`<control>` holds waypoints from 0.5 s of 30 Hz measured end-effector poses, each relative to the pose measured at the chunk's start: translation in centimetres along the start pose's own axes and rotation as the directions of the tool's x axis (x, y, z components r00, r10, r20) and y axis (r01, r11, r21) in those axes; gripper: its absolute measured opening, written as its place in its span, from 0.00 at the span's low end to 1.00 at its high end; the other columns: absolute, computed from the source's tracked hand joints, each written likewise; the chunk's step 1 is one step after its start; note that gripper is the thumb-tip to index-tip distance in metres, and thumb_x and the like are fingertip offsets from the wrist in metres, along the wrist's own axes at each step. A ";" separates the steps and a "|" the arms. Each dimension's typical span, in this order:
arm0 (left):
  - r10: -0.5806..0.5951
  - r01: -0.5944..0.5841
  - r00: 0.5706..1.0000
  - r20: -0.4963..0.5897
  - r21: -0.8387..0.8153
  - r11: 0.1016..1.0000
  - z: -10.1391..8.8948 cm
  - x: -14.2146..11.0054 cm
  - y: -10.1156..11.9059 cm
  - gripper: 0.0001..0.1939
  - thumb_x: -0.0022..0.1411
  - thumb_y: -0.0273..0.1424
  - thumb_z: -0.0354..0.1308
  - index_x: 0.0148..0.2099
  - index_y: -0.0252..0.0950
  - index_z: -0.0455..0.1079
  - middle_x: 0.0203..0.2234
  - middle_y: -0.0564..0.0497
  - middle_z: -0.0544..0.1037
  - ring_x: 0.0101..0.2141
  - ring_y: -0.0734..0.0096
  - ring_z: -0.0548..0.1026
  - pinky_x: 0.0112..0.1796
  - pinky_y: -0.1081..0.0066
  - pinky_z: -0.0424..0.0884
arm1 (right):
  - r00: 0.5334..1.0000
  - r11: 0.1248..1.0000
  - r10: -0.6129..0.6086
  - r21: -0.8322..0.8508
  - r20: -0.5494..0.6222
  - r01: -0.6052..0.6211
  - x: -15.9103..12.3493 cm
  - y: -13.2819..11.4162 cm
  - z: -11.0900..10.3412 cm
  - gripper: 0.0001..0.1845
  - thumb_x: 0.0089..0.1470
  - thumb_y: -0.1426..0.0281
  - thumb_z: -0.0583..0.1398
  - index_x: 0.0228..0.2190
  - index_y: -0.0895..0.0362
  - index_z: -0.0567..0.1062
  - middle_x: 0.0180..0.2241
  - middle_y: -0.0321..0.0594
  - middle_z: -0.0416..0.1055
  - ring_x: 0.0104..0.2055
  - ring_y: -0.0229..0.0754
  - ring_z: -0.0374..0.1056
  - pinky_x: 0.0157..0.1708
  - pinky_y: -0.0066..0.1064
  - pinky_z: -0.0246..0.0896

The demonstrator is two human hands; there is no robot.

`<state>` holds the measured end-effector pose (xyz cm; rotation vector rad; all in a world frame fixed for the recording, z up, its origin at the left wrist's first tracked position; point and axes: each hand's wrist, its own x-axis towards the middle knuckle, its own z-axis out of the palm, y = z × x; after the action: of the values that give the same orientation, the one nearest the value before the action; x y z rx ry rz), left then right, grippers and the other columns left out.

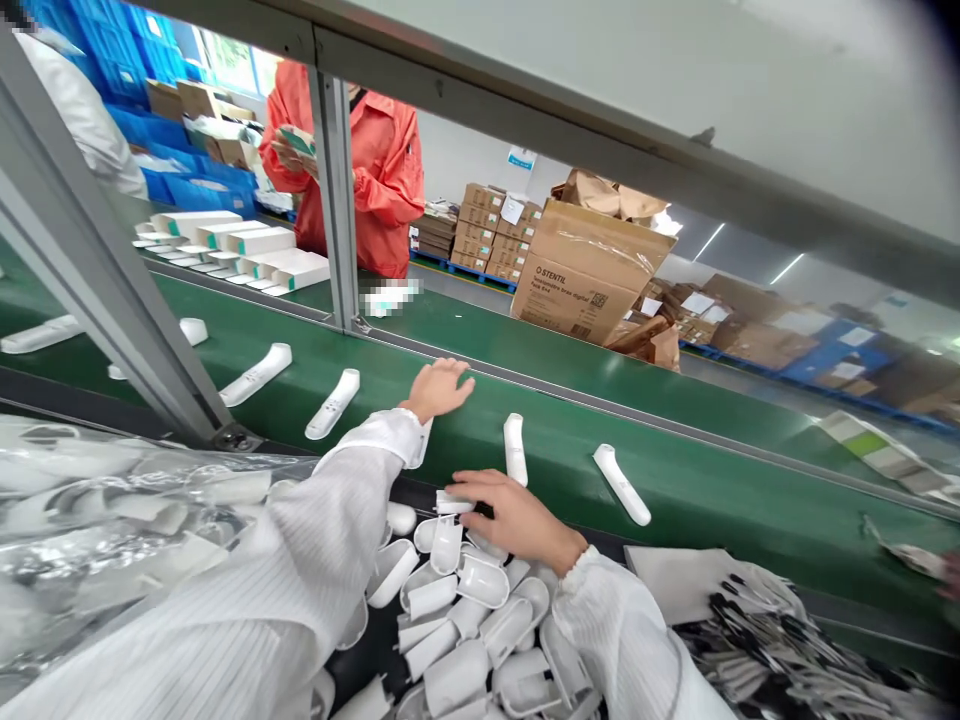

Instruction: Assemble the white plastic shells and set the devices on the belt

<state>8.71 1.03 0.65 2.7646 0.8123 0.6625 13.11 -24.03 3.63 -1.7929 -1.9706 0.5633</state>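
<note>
A white shell (453, 503) sits atop the shell pile (465, 620), apparently pinched by the right hand (517, 520). Beyond the pile, the left hand (439, 388) rests released and flat on the green belt (675, 480), near a white casing (514, 449).

Beyond a grey metal frame (335, 190), stacked cardboard boxes (487, 232) sit on blue pallets (465, 268) against a pale wall (480, 150); a window (240, 62) glows far left.

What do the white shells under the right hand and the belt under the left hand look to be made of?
White shells: likely moulded plastic, smooth and slightly glossy, thin hollow walls. Belt: seemingly rubber or PVC, matte green, seamless surface.
</note>
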 end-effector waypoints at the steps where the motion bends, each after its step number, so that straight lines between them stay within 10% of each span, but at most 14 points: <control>1: -0.037 0.037 0.999 0.002 -0.006 0.999 -0.4 -0.5 -1.4 0.22 0.67 0.43 0.47 0.57 0.38 0.68 0.50 0.45 0.75 0.53 0.59 0.68 0.52 0.63 0.63 | 0.999 0.999 -0.026 0.031 0.023 0.025 0.3 -0.3 0.3 0.17 0.59 0.73 0.59 0.49 0.49 0.77 0.55 0.37 0.72 0.58 0.42 0.65 0.59 0.32 0.56; 9: -0.020 0.022 0.996 0.081 -0.020 1.000 1.5 -3.7 -4.2 0.20 0.69 0.46 0.44 0.39 0.40 0.72 0.40 0.49 0.76 0.45 0.64 0.72 0.49 0.66 0.63 | 0.947 0.897 0.319 0.335 -0.037 -0.289 1.6 3.1 1.4 0.20 0.61 0.67 0.54 0.53 0.55 0.74 0.38 0.37 0.78 0.35 0.40 0.72 0.37 0.30 0.67; 15: 0.020 -0.021 0.997 0.077 0.016 1.000 2.5 -3.1 -2.7 0.17 0.67 0.44 0.48 0.36 0.39 0.70 0.37 0.48 0.76 0.43 0.61 0.73 0.45 0.64 0.64 | 0.941 0.933 0.336 0.148 -0.033 -0.328 1.0 3.1 0.3 0.17 0.55 0.66 0.60 0.46 0.53 0.80 0.39 0.39 0.78 0.36 0.42 0.71 0.39 0.32 0.65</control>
<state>6.35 1.45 -3.49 2.7981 0.7787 0.5513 15.46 -22.75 1.69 -2.0406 -1.5538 0.7269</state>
